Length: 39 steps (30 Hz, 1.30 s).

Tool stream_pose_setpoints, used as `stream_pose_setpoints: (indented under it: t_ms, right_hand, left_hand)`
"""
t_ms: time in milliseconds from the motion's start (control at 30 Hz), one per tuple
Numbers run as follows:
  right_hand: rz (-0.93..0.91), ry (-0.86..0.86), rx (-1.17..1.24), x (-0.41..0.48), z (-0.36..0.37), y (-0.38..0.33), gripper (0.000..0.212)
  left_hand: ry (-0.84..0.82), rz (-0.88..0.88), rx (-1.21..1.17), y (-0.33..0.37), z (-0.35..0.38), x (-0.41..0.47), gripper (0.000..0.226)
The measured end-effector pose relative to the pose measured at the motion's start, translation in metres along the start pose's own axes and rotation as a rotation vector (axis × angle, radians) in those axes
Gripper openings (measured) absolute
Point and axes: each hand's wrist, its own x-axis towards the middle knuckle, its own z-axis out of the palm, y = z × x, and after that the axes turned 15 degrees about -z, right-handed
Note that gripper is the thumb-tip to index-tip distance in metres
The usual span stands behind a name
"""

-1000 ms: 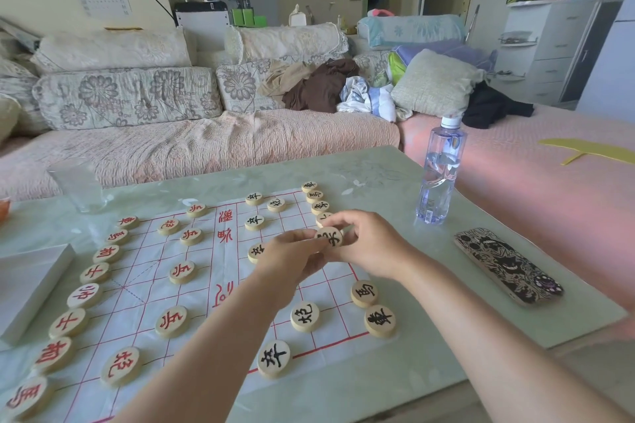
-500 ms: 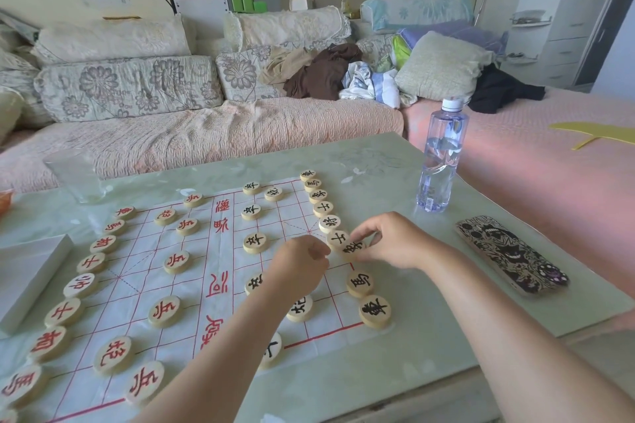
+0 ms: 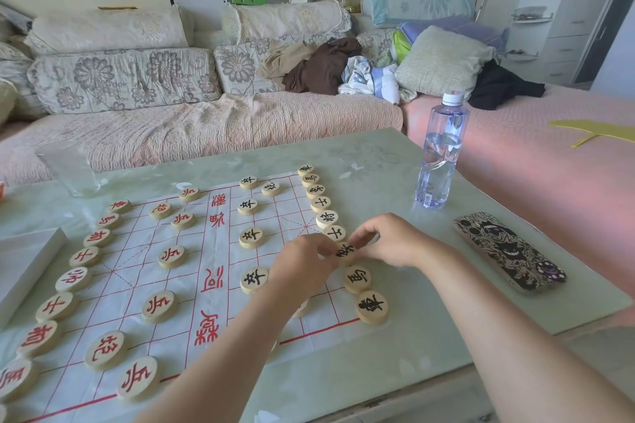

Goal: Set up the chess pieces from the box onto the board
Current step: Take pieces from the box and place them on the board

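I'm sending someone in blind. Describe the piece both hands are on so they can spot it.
Find the white paper board with red grid lines. Along its right edge runs a column of round wooden discs with black characters. The target disc sits third from the near end, alone in being pinched between the left hand and right hand.

We have one view only, worn on the head, looking forward and down across the table (image 3: 395, 161) from its near edge. It sits close over the board (image 3: 220, 271) and faces the sofa (image 3: 192, 120) beyond the table's far edge.
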Motion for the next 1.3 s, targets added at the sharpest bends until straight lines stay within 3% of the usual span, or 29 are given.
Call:
stream_pose_setpoints:
  t_ms: [733,933,1100,1300]
  right_hand:
    - [0.010,0.033,-0.022,-0.010,0.000,-0.007,0.024]
    - [0.045,-0.040,-0.156,-0.029,-0.001,-0.017,0.007]
    - [0.082,-0.100,-0.193,-0.043,-0.001,-0.019,0.014]
    - [0.152,-0.118,-0.169,-0.061,-0.007,-0.021,0.011]
  left_hand:
    - [0.035,0.043,-0.024,-0.006,0.000,-0.003,0.030]
    - [0.032,0.138,0.066,-0.008,-0.005,-0.026,0.018]
    - [0.051,0.203,0.085,-0.007,0.001,-0.054,0.010]
    - [0.023,0.255,0.166,-0.009,0.012,-0.079,0.045]
